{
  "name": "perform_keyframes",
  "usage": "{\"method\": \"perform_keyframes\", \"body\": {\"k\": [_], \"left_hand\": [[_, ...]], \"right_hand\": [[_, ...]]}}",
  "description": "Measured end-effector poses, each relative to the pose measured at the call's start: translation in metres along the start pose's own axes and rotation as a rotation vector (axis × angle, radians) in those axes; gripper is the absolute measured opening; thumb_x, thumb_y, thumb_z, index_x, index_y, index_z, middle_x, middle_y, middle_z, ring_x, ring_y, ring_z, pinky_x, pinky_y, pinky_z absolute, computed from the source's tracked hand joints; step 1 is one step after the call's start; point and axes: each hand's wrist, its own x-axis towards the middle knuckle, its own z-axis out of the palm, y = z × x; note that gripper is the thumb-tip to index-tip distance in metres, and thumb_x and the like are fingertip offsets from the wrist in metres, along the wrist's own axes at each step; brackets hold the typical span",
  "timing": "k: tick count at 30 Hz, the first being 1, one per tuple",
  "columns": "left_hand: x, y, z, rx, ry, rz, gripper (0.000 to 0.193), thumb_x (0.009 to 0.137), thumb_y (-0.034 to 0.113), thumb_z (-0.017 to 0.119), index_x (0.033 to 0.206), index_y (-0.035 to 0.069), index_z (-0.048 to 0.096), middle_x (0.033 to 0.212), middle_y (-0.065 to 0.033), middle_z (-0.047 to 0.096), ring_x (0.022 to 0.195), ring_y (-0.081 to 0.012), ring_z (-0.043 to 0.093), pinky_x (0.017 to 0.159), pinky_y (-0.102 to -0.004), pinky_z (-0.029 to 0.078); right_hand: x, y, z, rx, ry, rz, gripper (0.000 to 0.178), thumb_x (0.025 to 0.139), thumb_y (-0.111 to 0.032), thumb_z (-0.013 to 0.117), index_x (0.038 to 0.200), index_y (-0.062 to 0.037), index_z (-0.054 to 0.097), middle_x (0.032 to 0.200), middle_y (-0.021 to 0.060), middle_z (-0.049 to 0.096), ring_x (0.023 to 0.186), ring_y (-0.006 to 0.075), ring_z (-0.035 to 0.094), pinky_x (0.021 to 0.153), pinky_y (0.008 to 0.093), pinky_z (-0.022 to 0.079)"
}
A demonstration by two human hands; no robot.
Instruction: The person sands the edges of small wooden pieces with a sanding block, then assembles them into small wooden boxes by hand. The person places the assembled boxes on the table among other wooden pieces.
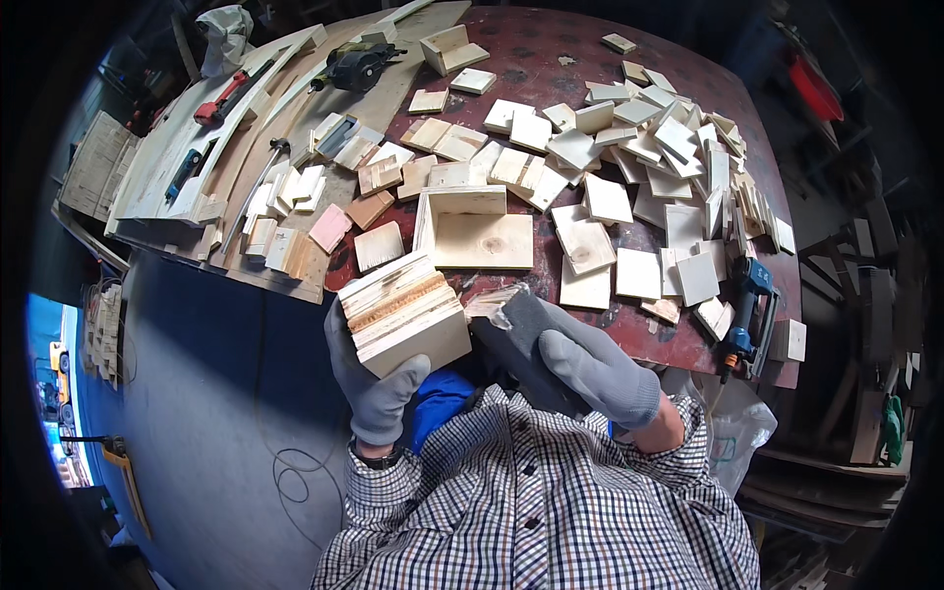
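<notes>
Head view: gloved left hand (pixel 393 393) clasps a layered wood stack (pixel 411 317), edges facing up, at the table's near side. Gloved right hand (pixel 605 369) grips a dark grey block (pixel 531 344), frayed at its far end, just right of the stack. Far: L-shaped wood piece (pixel 484 241) on red table (pixel 536 61). Right: blue air tool (pixel 749 310).

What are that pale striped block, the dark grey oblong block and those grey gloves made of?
Pale striped block: apparently plywood, raw and unvarnished; layered stripes show across its top.
Dark grey oblong block: perhaps abrasive-wrapped; matte surface, ragged end.
Grey gloves: probably knitted fabric, matte; knit-like cuffs suggest it.
</notes>
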Motion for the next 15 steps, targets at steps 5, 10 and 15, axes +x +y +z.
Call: {"method": "perform_keyframes", "body": {"k": [5, 10, 15], "left_hand": [[-0.008, -0.022, -0.031, -0.070, -0.123, 0.027, 0.114, 0.078, 0.059, 0.091, 0.155, -0.005, 0.036, 0.140, -0.0157, 0.058, 0.127, -0.0254, 0.063, 0.105, -0.0390, 0.056], [-0.004, -0.009, 0.008, -0.012, -0.329, 0.364, 0.112, 0.074, 0.042, 0.098, 0.153, -0.004, 0.034, 0.133, -0.0175, 0.055, 0.118, -0.0253, 0.061, 0.101, -0.0387, 0.052], [-0.006, 0.011, 0.001, 0.179, -0.328, 0.491, 0.075, 0.083, 0.027, 0.089, 0.139, 0.003, 0.045, 0.123, -0.0180, 0.062, 0.110, -0.0279, 0.064, 0.097, -0.0410, 0.053]], "right_hand": [[0.020, -0.012, -0.008, 0.039, 0.270, -0.005, 0.071, 0.111, -0.048, 0.051, 0.164, -0.0038, 0.038, 0.123, 0.0069, 0.062, 0.099, 0.0082, 0.060, 0.086, 0.0224, 0.051], [0.054, -0.020, 0.005, 0.011, 0.113, -0.127, 0.072, 0.111, -0.049, 0.054, 0.165, -0.0031, 0.037, 0.141, 0.0134, 0.059, 0.122, 0.0183, 0.058, 0.106, 0.0320, 0.047], [0.030, -0.004, 0.008, -0.129, 0.085, -0.154, 0.072, 0.111, -0.045, 0.053, 0.164, 0.0013, 0.036, 0.148, 0.0149, 0.055, 0.134, 0.0206, 0.054, 0.114, 0.0338, 0.042]]}}
